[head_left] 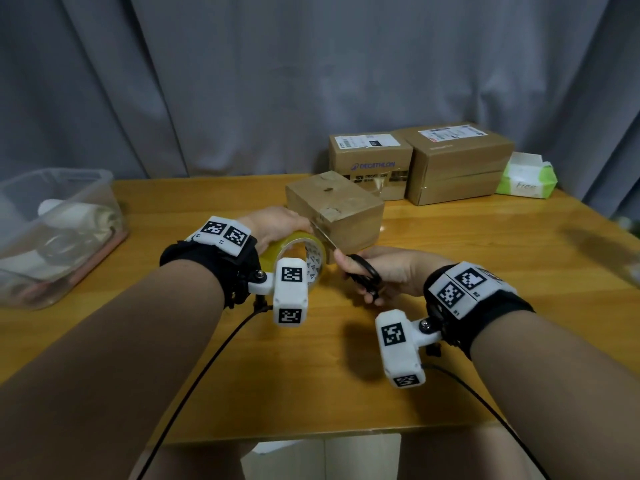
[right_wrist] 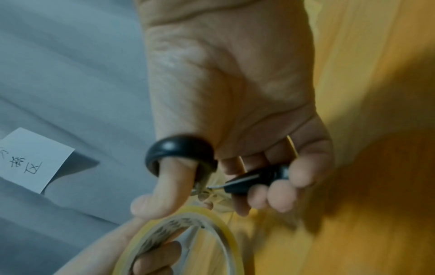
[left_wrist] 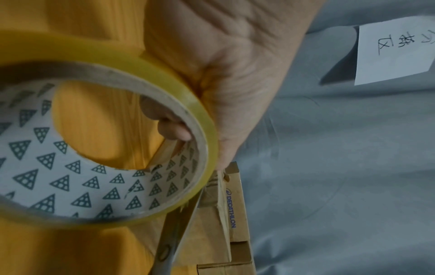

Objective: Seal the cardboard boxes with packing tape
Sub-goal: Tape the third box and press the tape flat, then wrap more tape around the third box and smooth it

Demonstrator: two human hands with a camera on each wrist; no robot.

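A small brown cardboard box (head_left: 341,206) sits mid-table. My left hand (head_left: 277,226) grips a yellowish roll of packing tape (head_left: 294,251) just in front of the box's near left corner, fingers hooked through the core (left_wrist: 174,128). My right hand (head_left: 391,271) holds black-handled scissors (head_left: 363,271), thumb through one loop (right_wrist: 181,154), fingers round the other. The blades (head_left: 323,237) reach between the roll and the box, seen beside the roll (left_wrist: 174,232) in the left wrist view. Whether the blades meet on tape is hidden.
Two larger taped boxes (head_left: 370,161) (head_left: 457,161) stand at the back of the wooden table (head_left: 450,358), with a green tissue pack (head_left: 526,176) to their right. A clear plastic bin (head_left: 59,233) of items sits at the left edge. A grey curtain hangs behind.
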